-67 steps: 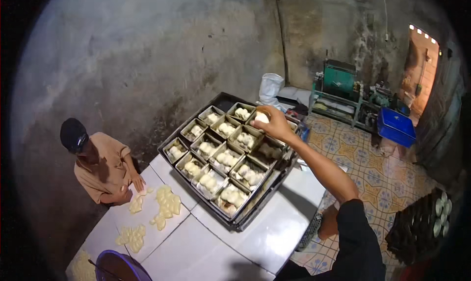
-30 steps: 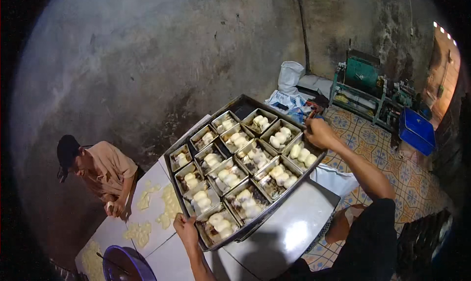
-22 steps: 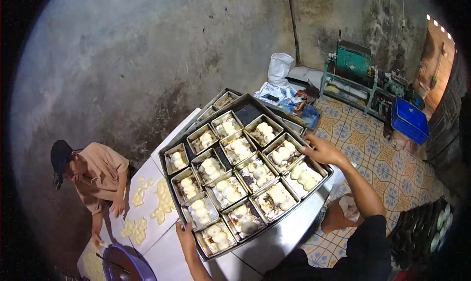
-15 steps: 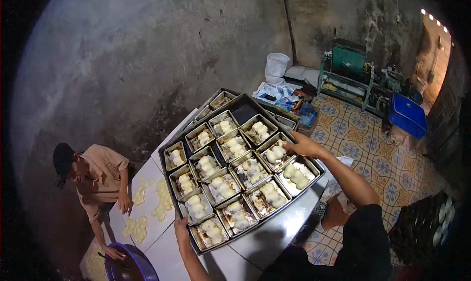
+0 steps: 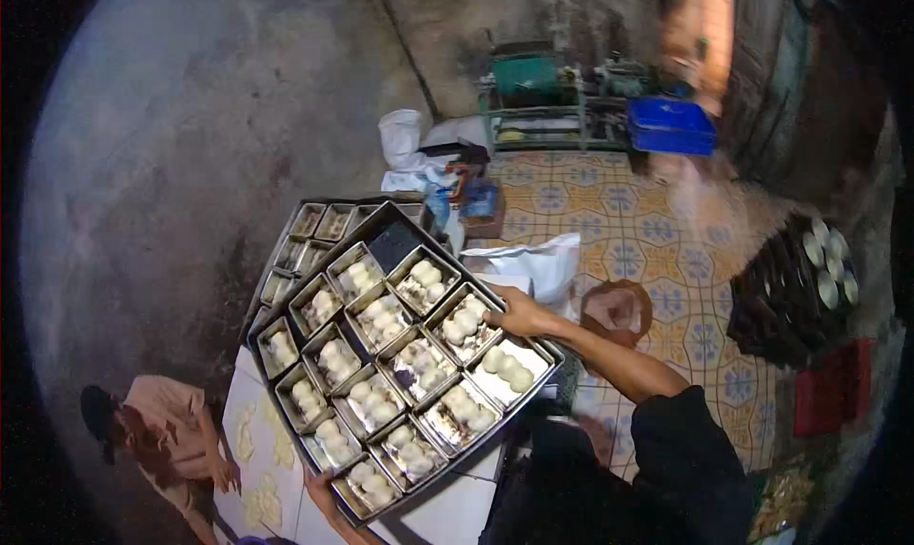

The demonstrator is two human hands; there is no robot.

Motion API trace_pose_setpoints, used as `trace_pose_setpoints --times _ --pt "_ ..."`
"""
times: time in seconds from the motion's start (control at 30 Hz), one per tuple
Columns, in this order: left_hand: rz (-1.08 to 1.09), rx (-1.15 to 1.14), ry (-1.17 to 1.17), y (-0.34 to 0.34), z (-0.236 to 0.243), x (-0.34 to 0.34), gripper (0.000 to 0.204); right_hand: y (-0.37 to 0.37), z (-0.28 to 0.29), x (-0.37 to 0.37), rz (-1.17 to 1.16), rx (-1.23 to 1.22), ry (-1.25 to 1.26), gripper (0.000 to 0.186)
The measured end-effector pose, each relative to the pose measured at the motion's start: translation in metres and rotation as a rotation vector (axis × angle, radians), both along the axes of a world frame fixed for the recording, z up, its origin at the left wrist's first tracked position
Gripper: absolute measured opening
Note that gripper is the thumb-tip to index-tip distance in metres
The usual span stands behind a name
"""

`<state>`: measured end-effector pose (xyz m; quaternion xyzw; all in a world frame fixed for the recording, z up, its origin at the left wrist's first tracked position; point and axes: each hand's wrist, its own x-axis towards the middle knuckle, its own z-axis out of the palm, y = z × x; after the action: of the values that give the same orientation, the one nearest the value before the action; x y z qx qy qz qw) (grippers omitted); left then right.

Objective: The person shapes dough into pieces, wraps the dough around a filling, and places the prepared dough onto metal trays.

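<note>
Between the hands, the tray (image 5: 286, 309) of dough tins (image 5: 465, 323) has left the surface (image 5: 447, 512), right hand (image 5: 517, 315) and left hand (image 5: 322, 488) each gripping an edge, so carrying has begun.

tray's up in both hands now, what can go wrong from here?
The big tray is tilted, held only at opposite edges by the right hand and left hand; the loose dough tins could slide. A second tray lies right beneath and may snag. Another person works close by.
</note>
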<state>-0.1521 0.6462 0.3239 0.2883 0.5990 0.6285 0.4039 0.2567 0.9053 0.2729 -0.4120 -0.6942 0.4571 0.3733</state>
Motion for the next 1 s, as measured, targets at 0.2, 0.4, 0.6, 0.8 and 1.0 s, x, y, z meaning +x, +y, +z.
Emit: trace_pose_setpoints --times 0.2,0.4,0.6,0.8,1.0 --pt "-0.265 -0.163 0.174 0.098 0.021 -0.056 0.050 -0.080 -0.033 0.011 -0.312 -0.150 0.164 0.056" --pt "-0.681 -0.245 0.300 0.260 0.014 -0.107 0.049 -0.159 -0.044 -0.039 -0.863 -0.244 0.024 0.065" --pt "-1.123 -0.336 0.306 0.424 -0.065 -0.147 0.057 -0.168 -0.028 -0.142 -1.264 -0.498 0.105 0.064" --pt "-1.206 -0.255 0.270 0.558 -0.210 -0.095 0.047 -0.134 -0.187 -0.149 -1.268 -0.636 0.181 0.055" --pt "-1.563 -0.150 0.395 0.606 -0.323 -0.097 0.042 -0.163 -0.398 -0.188 -1.436 -0.713 -0.035 0.060"
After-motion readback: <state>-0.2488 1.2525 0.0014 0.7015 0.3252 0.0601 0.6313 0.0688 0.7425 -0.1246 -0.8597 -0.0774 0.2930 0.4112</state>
